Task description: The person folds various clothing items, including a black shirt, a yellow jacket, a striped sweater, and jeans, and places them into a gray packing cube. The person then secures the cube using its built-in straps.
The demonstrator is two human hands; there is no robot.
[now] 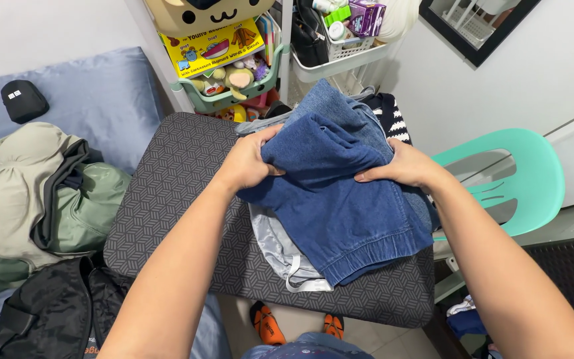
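Both hands gather a blue denim garment on a patterned counter.

Nearest, at the counter's front edge, a grey satin cloth pokes out from under the blue denim garment, which lies toward the right side, its hem close to the front right corner. The left hand has its grip closed, pinching a bunched fold of the denim; the right hand presses on the same fold, fingers curled into the cloth. Beyond them a lighter denim piece and a striped dark cloth sit at the far edge, before a toy shelf. As I judge it, the slippery satin underneath could let the denim slide off the right edge toward the green chair, or be dragged along with it.
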